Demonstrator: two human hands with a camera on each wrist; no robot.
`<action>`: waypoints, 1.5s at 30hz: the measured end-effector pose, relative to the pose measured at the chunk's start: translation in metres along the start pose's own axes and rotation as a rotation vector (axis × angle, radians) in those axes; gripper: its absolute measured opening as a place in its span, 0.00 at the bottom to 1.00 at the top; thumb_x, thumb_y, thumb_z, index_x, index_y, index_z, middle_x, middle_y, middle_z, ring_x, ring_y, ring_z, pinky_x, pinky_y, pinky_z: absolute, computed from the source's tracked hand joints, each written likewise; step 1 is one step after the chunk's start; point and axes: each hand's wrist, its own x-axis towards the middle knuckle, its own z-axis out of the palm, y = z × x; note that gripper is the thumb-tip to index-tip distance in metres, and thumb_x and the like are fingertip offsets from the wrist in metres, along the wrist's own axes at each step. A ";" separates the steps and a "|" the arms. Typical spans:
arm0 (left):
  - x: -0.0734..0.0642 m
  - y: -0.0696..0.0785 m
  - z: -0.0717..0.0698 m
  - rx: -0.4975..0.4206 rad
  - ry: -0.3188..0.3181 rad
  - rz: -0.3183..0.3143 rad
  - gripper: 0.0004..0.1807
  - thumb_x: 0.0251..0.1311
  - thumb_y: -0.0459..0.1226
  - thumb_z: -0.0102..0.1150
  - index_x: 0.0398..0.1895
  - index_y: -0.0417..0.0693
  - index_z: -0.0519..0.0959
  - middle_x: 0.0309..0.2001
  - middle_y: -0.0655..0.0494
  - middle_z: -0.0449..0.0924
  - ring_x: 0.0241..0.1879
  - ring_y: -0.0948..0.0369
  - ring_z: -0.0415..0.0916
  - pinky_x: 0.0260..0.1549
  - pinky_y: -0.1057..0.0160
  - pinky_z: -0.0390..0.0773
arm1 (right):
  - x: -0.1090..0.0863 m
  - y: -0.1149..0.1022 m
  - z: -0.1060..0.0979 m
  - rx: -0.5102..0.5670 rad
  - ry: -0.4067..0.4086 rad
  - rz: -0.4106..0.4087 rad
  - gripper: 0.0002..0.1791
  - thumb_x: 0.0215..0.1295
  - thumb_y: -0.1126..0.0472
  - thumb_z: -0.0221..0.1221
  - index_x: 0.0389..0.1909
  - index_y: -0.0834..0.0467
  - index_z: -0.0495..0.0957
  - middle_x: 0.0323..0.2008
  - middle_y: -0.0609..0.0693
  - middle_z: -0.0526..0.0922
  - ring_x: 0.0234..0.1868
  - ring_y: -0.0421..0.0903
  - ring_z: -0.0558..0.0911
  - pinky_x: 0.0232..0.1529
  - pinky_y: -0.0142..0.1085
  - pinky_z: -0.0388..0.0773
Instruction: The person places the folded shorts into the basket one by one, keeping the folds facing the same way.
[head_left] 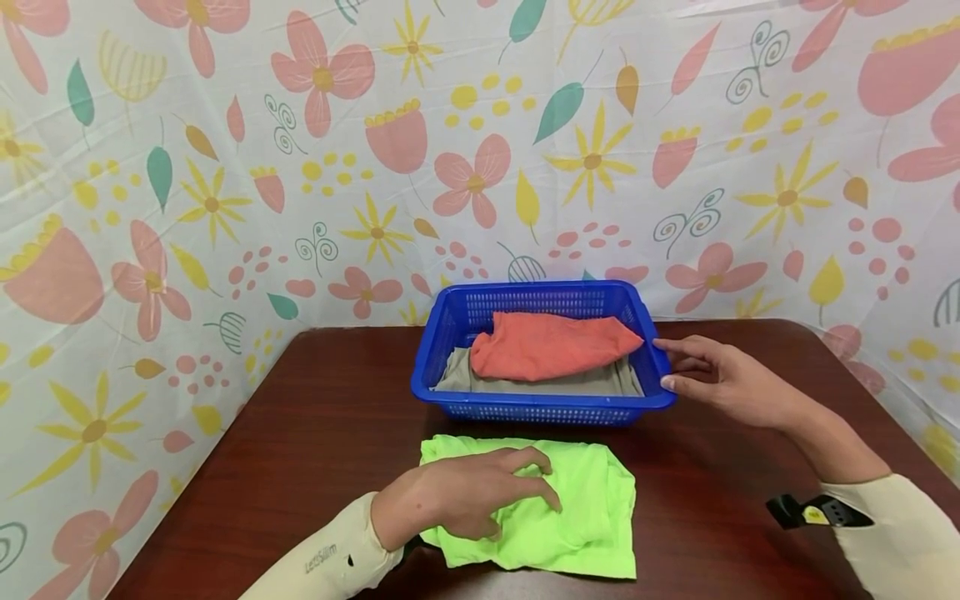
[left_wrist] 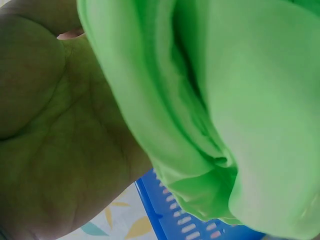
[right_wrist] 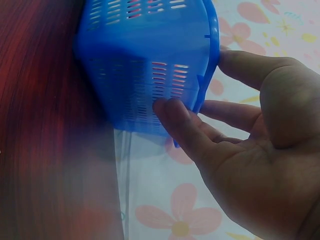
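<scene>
A blue plastic basket point(head_left: 540, 402) with slotted walls stands at the back of the table. My right hand point(head_left: 716, 379) holds its right rim, thumb at the lip and other fingers against the outer wall in the right wrist view. Inside lies a folded coral cloth point(head_left: 547, 346) on top of a grey cloth point(head_left: 457, 371). In front of the basket is a bright green cloth point(head_left: 592, 500), spread roughly as a rectangle. My left hand point(head_left: 476, 492) rests over its left half with fingers spread and slightly bent. Green folds hide most of those fingers in the left wrist view.
The dark reddish-brown table point(head_left: 322, 450) extends to both sides of the basket. Right behind it hangs a white curtain point(head_left: 480, 92) printed with flowers and leaves. A small black device point(head_left: 817, 511) is strapped at the right sleeve.
</scene>
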 end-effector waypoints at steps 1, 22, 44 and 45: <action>0.002 0.001 -0.001 0.002 -0.003 0.004 0.44 0.56 0.30 0.79 0.72 0.70 0.71 0.77 0.60 0.59 0.75 0.63 0.63 0.64 0.74 0.68 | 0.000 0.000 0.000 0.001 -0.001 0.000 0.35 0.75 0.58 0.66 0.78 0.62 0.66 0.63 0.62 0.80 0.58 0.61 0.84 0.45 0.29 0.84; 0.016 0.008 -0.006 -0.008 -0.019 0.017 0.42 0.58 0.34 0.80 0.73 0.70 0.71 0.77 0.59 0.59 0.74 0.63 0.64 0.64 0.75 0.67 | -0.002 -0.003 -0.001 0.017 -0.001 -0.014 0.34 0.75 0.59 0.66 0.77 0.64 0.67 0.62 0.62 0.80 0.58 0.62 0.84 0.47 0.33 0.86; 0.015 0.003 -0.007 -0.086 -0.049 0.011 0.40 0.62 0.34 0.76 0.74 0.70 0.71 0.78 0.59 0.57 0.77 0.63 0.59 0.65 0.70 0.70 | -0.001 -0.001 0.000 0.007 0.006 -0.009 0.35 0.75 0.58 0.66 0.78 0.62 0.67 0.62 0.61 0.81 0.58 0.61 0.84 0.46 0.29 0.84; 0.015 0.003 -0.007 -0.085 -0.050 0.012 0.40 0.62 0.34 0.76 0.74 0.70 0.71 0.78 0.59 0.57 0.77 0.63 0.59 0.64 0.70 0.70 | -0.001 -0.001 0.000 0.006 0.007 -0.011 0.35 0.75 0.59 0.66 0.78 0.63 0.67 0.62 0.61 0.81 0.58 0.61 0.84 0.46 0.29 0.84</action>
